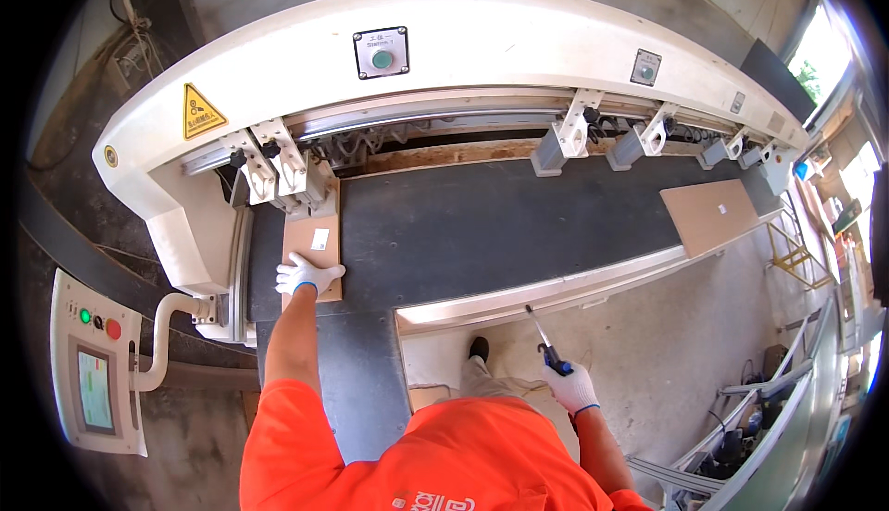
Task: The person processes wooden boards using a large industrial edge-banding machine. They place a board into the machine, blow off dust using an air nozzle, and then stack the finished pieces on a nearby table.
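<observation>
My left hand (308,276), in a white glove, lies on the near part of a narrow brown board (301,232) with its fingers spread. A small white label (319,239) is stuck on the board just beyond my fingers. The board's far end sits beneath the left pair of clamps (281,167) of a long white machine (482,34). Off the table's front edge, my right hand (570,385), also gloved, is closed around an air blow gun (554,357). Its long thin nozzle points away from me, toward the table edge.
A dark worktop (482,215) runs along the machine, with more clamps (562,145) above it to the right. Another brown board (711,215) overhangs the worktop's right front edge. A control panel (95,363) stands at left; a metal frame (741,418) is at lower right.
</observation>
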Motion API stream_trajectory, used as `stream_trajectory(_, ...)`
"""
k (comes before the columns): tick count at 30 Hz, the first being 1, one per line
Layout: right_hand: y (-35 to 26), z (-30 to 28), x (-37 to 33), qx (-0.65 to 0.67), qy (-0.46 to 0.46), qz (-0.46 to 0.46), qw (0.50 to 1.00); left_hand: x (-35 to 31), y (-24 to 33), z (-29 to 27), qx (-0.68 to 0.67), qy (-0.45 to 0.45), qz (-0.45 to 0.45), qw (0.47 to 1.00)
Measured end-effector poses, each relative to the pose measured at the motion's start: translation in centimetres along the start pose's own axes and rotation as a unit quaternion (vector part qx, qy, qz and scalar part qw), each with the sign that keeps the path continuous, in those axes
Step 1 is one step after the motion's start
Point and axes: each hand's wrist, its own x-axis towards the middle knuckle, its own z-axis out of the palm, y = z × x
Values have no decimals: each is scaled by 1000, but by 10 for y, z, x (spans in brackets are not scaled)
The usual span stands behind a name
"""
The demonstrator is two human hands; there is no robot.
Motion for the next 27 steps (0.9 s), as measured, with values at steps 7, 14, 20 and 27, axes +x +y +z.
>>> stream_trajectory(7, -61, 19, 0, 2, -64, -57, 996, -12, 1, 0, -1, 9, 36, 999)
stream_trajectory(14, -99, 36, 55, -133, -37, -138, 981, -41, -25, 14, 219, -12, 505, 835)
stream_trajectory(20, -183, 72, 72, -308, -82, -183, 930, -5, -22, 10, 391, 101, 673, 620)
stream_trajectory(27, -180, 133, 31, -356, -249, -243, 867, 17, -69, 16, 314, 201, 616, 694)
